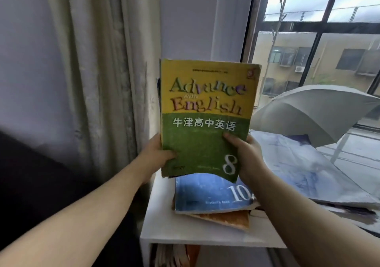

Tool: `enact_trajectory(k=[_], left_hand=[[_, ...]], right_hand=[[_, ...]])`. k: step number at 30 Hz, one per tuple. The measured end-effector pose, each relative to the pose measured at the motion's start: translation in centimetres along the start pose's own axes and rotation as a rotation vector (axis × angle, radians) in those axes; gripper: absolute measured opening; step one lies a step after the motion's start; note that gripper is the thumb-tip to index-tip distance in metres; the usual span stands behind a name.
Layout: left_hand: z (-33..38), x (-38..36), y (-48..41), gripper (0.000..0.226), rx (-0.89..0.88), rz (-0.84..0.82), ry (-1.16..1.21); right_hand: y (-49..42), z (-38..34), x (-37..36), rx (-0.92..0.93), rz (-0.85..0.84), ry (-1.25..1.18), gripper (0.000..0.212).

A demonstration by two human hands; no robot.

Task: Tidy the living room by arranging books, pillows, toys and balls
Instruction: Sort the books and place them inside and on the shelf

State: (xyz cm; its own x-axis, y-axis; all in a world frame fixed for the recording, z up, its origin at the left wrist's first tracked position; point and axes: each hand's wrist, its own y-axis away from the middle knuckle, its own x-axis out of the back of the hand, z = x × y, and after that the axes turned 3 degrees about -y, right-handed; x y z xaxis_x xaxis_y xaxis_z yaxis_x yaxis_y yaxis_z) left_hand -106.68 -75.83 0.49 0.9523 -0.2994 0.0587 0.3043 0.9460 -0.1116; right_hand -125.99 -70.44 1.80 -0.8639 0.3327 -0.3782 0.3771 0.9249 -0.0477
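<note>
Left hand (156,155) and right hand (244,153) clasp the yellow-green book (205,112) upright.
Probably best laid flat and square on the blue book (205,194) beneath the hands.

Curtain (98,61), window (308,40), umbrella (308,112) (open, grey)

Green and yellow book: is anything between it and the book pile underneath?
Nothing visible. The left hand and right hand hold the green and yellow book upright above the blue book topping the pile on the white shelf; the open umbrella sits off to the right.
</note>
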Motion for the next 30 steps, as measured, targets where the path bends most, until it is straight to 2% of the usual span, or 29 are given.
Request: enact_trajectory(k=[2, 5, 9, 14, 17, 21, 23, 25, 30], left_hand=[[0.4, 0.5, 0.0, 0.033, 0.007, 0.044, 0.107], [0.2, 0.7, -0.1, 0.032, 0.064, 0.057, 0.127], [0.2, 0.3, 0.1, 0.019, 0.024, 0.068, 0.071], [0.3, 0.0, 1.1, 0.015, -0.118, 0.143, -0.018], [0.6, -0.6, 3.1, 0.011, -0.156, 0.235, -0.125], [1.2, -1.8, 7.0, 0.013, -0.218, 0.262, -0.174], [1.8, -2.2, 9.1, 0.011, -0.236, 0.234, -0.22], [2.6, -2.5, 11.1, 0.012, -0.217, 0.14, -0.257], [1.8, -3.5, 14.3, 0.023, -0.101, -0.097, -0.33]], right_hand=[[0.3, -0.3, -0.5, -0.002, -0.108, 0.087, 0.016], [0.4, 0.3, -0.2, -0.058, -0.181, 0.256, 0.018], [0.9, 1.3, 0.6, -0.066, -0.166, 0.326, 0.012], [1.8, 1.4, -0.2, -0.027, -0.111, 0.323, 0.011], [3.6, 1.2, 0.3, 0.021, -0.097, 0.375, 0.011], [6.5, -0.2, 2.1, 0.063, -0.116, 0.329, 0.014], [8.1, -0.9, 3.4, 0.037, -0.164, 0.265, 0.013], [9.6, -1.3, 4.7, 0.001, -0.206, 0.248, 0.013], [12.5, -0.5, 8.1, -0.042, -0.237, 0.328, 0.015]])
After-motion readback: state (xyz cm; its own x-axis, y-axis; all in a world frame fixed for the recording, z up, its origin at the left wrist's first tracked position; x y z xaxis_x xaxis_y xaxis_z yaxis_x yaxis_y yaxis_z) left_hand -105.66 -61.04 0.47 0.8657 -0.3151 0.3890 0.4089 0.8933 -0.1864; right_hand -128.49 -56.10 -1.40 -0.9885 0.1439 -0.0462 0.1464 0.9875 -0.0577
